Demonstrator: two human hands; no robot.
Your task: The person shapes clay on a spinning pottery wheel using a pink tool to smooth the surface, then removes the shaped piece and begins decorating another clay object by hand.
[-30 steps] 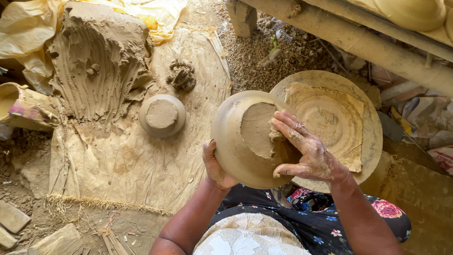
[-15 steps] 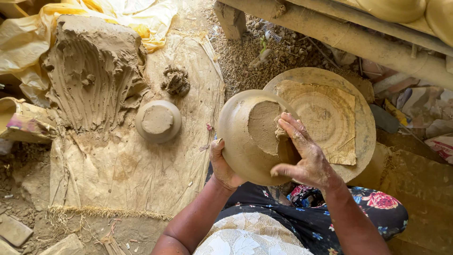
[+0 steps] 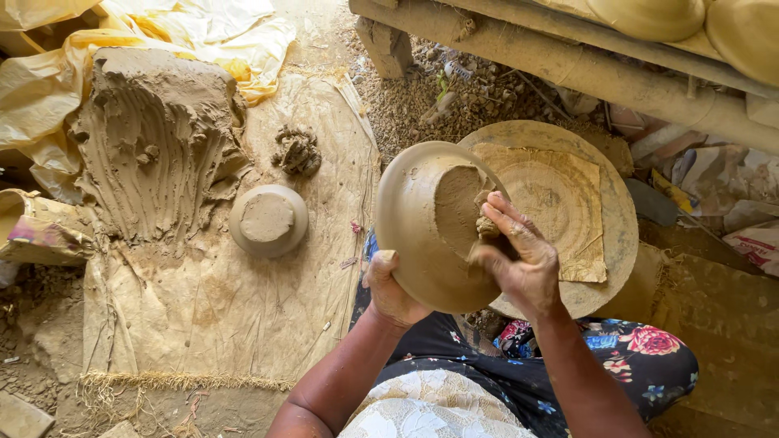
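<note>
I see my left hand [image 3: 389, 285] cupped under the near rim of an unfired clay bowl [image 3: 422, 223], holding it tilted with its base turned up. My right hand [image 3: 519, 264] grips a small lump of wet clay [image 3: 487, 227] and presses it against the bowl's rough base patch. The bowl sits above my lap, just left of the round wheel disc [image 3: 600, 174]. Far left lies a big clay mound [image 3: 154, 154], with a small upturned pot [image 3: 268, 219] on the sacking near it

Tan-brown clay bowl [image 3: 422, 227], grey-brown clay mound [image 3: 154, 146], yellow plastic sheet [image 3: 49, 89], dark floral-patterned skirt [image 3: 617, 365].
</note>
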